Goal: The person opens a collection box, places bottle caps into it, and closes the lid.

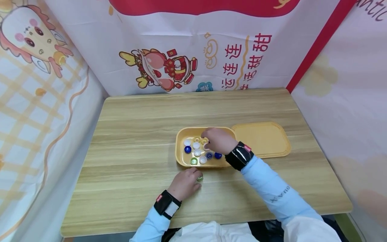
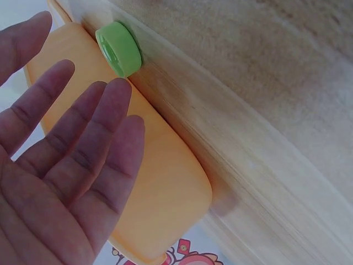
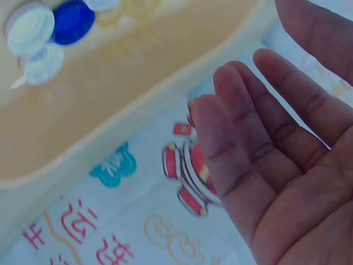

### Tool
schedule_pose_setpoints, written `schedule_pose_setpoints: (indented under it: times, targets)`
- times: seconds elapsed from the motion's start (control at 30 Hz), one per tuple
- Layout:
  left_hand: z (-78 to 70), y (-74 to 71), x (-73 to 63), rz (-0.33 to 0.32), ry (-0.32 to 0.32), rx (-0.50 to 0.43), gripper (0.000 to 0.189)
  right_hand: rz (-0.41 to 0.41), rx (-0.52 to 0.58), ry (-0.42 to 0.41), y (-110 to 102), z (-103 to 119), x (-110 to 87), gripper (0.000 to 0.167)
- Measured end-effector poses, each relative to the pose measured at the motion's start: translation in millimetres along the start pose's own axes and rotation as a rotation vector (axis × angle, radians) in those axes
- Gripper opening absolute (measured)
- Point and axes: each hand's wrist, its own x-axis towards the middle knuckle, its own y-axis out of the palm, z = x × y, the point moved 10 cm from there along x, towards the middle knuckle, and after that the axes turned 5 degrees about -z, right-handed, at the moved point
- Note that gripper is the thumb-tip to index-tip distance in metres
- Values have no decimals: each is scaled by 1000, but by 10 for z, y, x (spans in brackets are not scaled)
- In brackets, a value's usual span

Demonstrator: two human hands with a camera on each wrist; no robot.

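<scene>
A yellow tray (image 1: 178,148) holds bottle caps in white, blue, green and yellow. My right hand (image 1: 220,141) hovers above its right part; in the right wrist view that hand (image 3: 298,160) has its fingers extended with nothing between them. On the table just in front of the tray, a green bottle cap (image 2: 126,48) stands on its edge beside my left hand (image 1: 185,184). The fingers of the left hand (image 2: 71,154) are loosely extended in the left wrist view, their tips close to the cap. Whether they touch it I cannot tell.
A flat yellow lid (image 1: 261,139) lies to the right of the tray, against it. Both sit on a wood-grain table (image 1: 136,144). Printed cloth (image 1: 169,27) hangs behind the table and along both sides.
</scene>
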Motion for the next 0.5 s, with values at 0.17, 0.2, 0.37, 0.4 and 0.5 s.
schedule_pose_setpoints:
  times: [0.17, 0.2, 0.37, 0.4, 0.5]
  targets:
    - [6, 43, 18, 16, -21, 11, 33, -89, 8, -16, -205, -34, -226, 31]
    - [6, 52, 21, 20, -26, 12, 33, -100, 16, -19, -226, -44, -268, 30]
    - [-10, 80, 45, 32, -44, 12, 34, -135, 58, -7, -297, -121, -491, 30]
    - [-15, 81, 49, 33, -47, 15, 34, -144, 65, -9, -310, -136, -537, 31]
    - [-22, 91, 65, 32, -56, 36, 35, -185, 71, -13, -351, -190, -672, 33]
